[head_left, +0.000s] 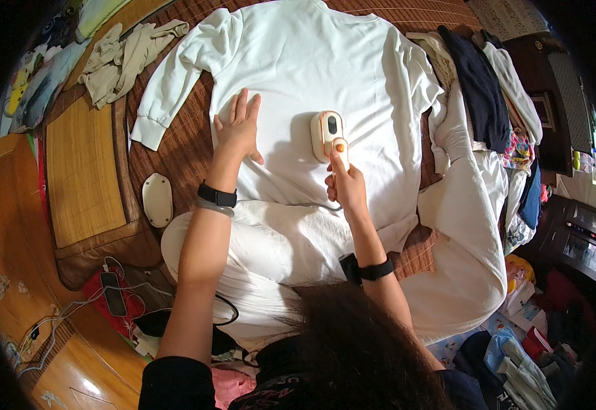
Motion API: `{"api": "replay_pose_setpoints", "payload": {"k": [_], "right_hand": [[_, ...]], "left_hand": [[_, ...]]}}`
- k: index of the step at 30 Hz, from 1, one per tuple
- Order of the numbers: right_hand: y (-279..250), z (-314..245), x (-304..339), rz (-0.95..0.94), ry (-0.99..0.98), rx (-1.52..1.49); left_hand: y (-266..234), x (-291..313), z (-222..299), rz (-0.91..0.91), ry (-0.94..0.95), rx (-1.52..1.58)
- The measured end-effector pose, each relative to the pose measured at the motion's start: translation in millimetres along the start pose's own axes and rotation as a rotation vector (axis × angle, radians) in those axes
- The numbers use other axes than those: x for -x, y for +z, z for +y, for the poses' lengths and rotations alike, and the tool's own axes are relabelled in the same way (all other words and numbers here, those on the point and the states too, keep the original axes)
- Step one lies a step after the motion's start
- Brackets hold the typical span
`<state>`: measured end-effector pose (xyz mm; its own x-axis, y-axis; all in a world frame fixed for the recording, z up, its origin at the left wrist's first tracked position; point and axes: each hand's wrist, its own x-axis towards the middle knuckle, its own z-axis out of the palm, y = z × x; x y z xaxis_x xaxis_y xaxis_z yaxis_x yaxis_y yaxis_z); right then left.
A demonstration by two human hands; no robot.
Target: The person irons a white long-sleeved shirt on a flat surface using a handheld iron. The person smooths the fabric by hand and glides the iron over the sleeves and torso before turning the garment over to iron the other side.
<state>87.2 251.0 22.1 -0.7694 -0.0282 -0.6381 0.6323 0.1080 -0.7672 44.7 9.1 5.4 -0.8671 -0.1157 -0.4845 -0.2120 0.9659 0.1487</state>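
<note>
A white long-sleeved sweatshirt (pixel 291 61) lies spread on a brown woven mat (pixel 151 167), its neckline at the far side. My right hand (pixel 348 186) grips the handle of a small cream-and-orange handheld iron (pixel 324 130), which rests on the middle of the sweatshirt. A grey cord runs from the handle toward the left. My left hand (pixel 238 130) lies flat on the left part of the sweatshirt, fingers spread, with nothing in it. Beside my left forearm, on the mat, sits a cream oval tray-like piece (pixel 157 199).
Beige crumpled clothing (pixel 123 58) lies at the far left, and dark and white garments (pixel 475 85) are piled at the right. A bamboo-slat mat (pixel 86 171) is on the left. A phone (pixel 113 294) with tangled cables lies at lower left. My white-trousered legs (pixel 462 260) border the sweatshirt.
</note>
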Motion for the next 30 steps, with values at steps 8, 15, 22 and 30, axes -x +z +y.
{"api": "replay_pose_setpoints", "payload": {"k": [8,15,22,30], "right_hand": [[7,4,7,-0.014,0.01,-0.072],[50,-41,-44,-0.074,-0.145,0.138],[92,-38,-79,0.099,-0.301,0.337],[-9,-36,-63,0.212,-0.136,0.021]], "left_hand": [[11,3,-13,0.073,-0.016,0.007],[14,-1,-22,0.081,0.011,0.127],[11,-6,-8,-0.039,-0.072,-0.058],[8,-1,-20,0.0,-0.024,-0.012]]}}
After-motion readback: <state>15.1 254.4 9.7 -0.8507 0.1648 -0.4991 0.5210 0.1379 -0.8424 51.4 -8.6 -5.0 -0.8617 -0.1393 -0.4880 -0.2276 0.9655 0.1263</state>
